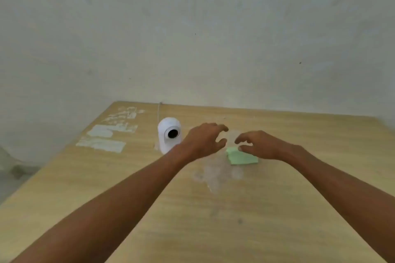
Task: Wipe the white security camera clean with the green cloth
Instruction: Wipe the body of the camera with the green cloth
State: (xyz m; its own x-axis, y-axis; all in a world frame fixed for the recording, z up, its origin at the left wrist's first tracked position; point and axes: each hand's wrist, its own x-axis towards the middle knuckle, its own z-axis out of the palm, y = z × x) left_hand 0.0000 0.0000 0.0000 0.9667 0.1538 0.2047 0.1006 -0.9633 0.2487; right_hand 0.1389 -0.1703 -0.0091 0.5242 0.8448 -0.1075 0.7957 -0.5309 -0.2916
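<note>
The white security camera (pixel 168 134) stands upright on the wooden table (pixel 149 209), its dark lens facing me. A folded green cloth (pixel 240 157) lies flat on the table to its right. My left hand (pixel 204 140) hovers between the camera and the cloth, fingers spread and holding nothing. My right hand (pixel 261 145) hangs just above the cloth's far edge with its fingers apart, partly hiding that edge. Whether its fingertips touch the cloth I cannot tell.
A thin white cable (pixel 158 111) runs from behind the camera to the table's back edge by the wall (pixel 192 38). White paint patches (pixel 106 136) mark the table at the far left. The table's left edge drops to the floor (pixel 12 175).
</note>
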